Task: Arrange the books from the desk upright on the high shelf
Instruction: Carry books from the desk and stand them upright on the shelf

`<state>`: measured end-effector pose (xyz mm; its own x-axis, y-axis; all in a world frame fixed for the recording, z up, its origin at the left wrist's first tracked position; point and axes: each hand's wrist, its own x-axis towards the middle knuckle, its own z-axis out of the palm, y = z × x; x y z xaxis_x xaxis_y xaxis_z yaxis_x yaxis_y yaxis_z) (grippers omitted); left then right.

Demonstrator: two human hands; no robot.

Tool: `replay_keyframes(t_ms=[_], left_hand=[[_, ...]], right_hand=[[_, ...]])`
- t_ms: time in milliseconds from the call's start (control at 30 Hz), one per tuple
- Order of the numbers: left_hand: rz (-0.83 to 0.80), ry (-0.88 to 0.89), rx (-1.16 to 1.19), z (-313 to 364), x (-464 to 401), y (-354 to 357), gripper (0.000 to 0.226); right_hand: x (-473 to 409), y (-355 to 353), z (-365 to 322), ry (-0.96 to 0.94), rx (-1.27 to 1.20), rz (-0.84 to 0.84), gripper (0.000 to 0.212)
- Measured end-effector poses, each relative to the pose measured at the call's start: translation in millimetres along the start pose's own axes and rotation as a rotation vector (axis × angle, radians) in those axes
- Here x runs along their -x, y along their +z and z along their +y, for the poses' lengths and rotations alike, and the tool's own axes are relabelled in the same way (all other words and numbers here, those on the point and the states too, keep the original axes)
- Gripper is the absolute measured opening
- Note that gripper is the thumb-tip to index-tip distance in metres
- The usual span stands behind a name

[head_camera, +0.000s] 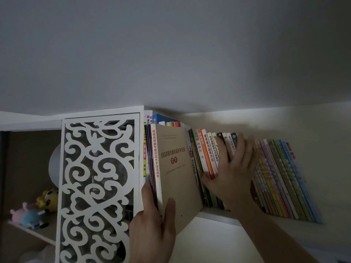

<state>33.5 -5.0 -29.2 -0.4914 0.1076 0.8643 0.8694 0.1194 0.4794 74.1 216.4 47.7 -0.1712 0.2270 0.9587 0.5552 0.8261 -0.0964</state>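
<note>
My left hand (152, 223) grips the tan book (175, 168), partly inserted at the high shelf (214, 215) left end. My right hand (230, 168), fingers flat, presses the leaning row (281, 179) aside. Risk: releasing pressure lets the row topple into the gap.

The left hand (152, 224) grips a tan book (178, 173) and a few thin books beside it at their lower edge, thumb on the cover, upright at the left end of the high shelf (218, 217); the right hand (229, 171) lies with spread fingers against a row of books (275, 177) leaning right; motion blur leaves its fingertips unclear, possibly pressing the spines; left, a white fretwork panel (98, 186) fronts a compartment holding plush toys (34, 211).
</note>
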Motion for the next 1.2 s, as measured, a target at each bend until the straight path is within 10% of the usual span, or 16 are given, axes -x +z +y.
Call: replay_keyframes(t_ms=[400,700,1200], left_hand=[[-0.033,0.03,0.113,7.2,-0.9,-4.3,0.065],[-0.048,-0.004,0.133,5.9,-5.0,7.4,0.071],[-0.094,0.04,0.191,26.7,-5.3,23.8,0.068]], right_hand=[[-38.5,-7.7,-7.8,-0.13,0.057,-0.017,0.134],[-64.0,-7.8,-13.3,-0.385,0.086,0.003,0.097],[-68.9,-31.4,47.5,-0.204,0.205,-0.001,0.076]])
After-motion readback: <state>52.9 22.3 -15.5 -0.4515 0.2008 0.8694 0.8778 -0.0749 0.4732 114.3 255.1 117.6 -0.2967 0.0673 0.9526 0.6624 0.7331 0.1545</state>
